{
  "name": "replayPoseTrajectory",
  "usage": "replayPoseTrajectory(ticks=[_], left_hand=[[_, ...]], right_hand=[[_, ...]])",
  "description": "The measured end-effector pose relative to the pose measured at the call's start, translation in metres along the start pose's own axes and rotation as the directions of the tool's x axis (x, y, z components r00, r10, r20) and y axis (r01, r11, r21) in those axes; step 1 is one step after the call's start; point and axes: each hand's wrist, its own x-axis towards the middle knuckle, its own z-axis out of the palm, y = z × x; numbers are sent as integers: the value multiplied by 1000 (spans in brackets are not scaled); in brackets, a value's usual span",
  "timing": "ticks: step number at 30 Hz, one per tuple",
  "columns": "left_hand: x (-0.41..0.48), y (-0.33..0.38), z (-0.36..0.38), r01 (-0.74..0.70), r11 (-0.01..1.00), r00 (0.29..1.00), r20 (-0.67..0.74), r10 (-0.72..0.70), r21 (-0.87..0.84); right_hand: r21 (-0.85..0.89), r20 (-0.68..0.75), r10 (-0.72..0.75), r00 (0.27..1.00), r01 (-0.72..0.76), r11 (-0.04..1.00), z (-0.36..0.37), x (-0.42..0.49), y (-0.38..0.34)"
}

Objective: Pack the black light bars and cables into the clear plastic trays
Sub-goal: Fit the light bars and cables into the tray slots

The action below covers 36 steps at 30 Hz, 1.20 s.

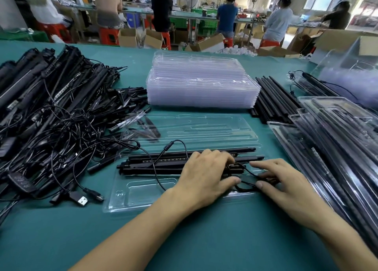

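Note:
An open clear plastic tray (143, 195) lies in front of me on the green table. Black light bars (155, 164) lie lengthwise across its near half. A thin black cable (180, 142) runs from them and loops up over the tray. My left hand (204, 176) lies over the bars' right part, fingers bent onto a coiled bit of cable (245, 183). My right hand (280, 180) meets it from the right, thumb and fingers pinching the same coil down into the tray.
A big tangle of black bars and cables (51, 111) fills the left side, with a USB plug (81, 200) near the tray. A stack of clear trays (200, 86) stands behind. Loose black bars (274, 98) and packed trays (331, 139) lie on the right.

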Motion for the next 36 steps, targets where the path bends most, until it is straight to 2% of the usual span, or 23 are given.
replayPoseTrajectory(ticks=[2,4,7,9,10,11,13,15,17,20,22,24,28,31,36], left_hand=[[0,0,2,9,1000,1000,-3,-9,18],[0,0,3,7,998,1000,5,-7,56],[2,-2,2,19,999,1000,18,-20,30],[3,-2,3,14,1000,1000,27,-14,25],[3,-2,2,5,999,1000,30,-6,33],[2,-2,2,-5,999,999,38,3,42],[1,-1,-1,-42,999,998,54,42,13],[-1,-1,-10,-78,989,995,48,85,-126],[-4,-7,-25,-60,981,997,-64,49,-184],[-8,-31,-48,132,991,924,-358,-133,-27],[-12,-49,-59,291,957,897,-343,-277,-12],[-16,-62,-62,354,935,910,-227,-346,-7],[-23,-58,-51,231,973,969,-89,-229,6],[-27,-54,-43,114,991,990,-92,-108,66],[-28,-45,-47,16,981,992,-127,9,194]], right_hand=[[95,-7,43,999,-42,995,-3,1,0],[77,3,44,999,-44,996,-4,2,-1],[-148,35,47,998,-41,988,-1,6,-5],[-416,15,107,994,-91,905,1,8,-8],[-509,-4,143,990,-125,852,1,9,-11],[-520,-9,172,985,-152,841,2,10,-13],[-395,33,203,979,-174,902,5,11,-15],[-321,76,202,976,-168,932,6,12,-16],[-334,70,183,981,-150,931,5,12,-15],[-398,72,166,983,-125,909,4,11,-14],[-380,75,148,986,-109,918,5,10,-13],[-343,68,140,988,-109,933,3,9,-14],[-433,33,175,984,-144,890,2,9,-17],[-496,-8,181,984,-161,853,5,8,-20],[-239,5,139,990,-133,962,7,5,-21]])
